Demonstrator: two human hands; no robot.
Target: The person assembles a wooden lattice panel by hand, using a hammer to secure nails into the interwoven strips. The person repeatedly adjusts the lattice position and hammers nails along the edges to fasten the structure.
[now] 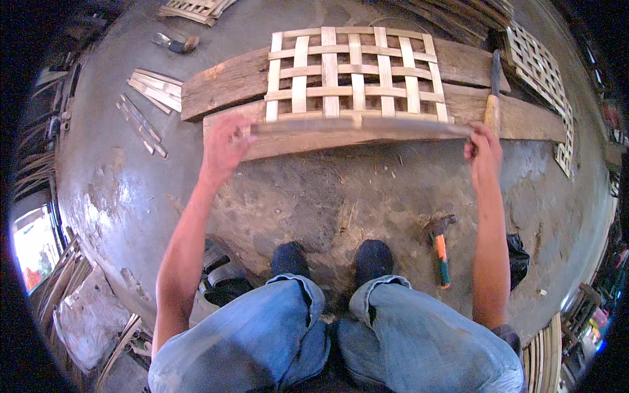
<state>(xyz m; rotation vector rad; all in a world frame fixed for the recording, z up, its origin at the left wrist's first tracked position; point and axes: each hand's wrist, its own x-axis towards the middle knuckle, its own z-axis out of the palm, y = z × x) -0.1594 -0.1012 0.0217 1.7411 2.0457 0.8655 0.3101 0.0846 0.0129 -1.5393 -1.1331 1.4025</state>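
A long thin greyish strip (308, 126), blurred by motion, stretches between my two hands along the near edge of a woven lattice of pale flat strips (330, 78). My left hand (226, 147) is closed on its left end, the fingers somewhat smeared. At its other end, my right hand (483, 154) is closed with the fingers curled. The lattice lies on two thick brown wooden planks (226, 77), its strips crossing over and under with open gaps. Just beyond my right hand, a knife with a pale wooden handle (492, 112) rests across the planks.
A claw hammer (441, 252) lies near my right forearm. Left of the planks are pale strips (157, 90), narrow dark pieces (143, 128) and a short wooden-handled tool (175, 44). Another woven panel (545, 78) leans at the right, beside stacked dark strips (458, 16).
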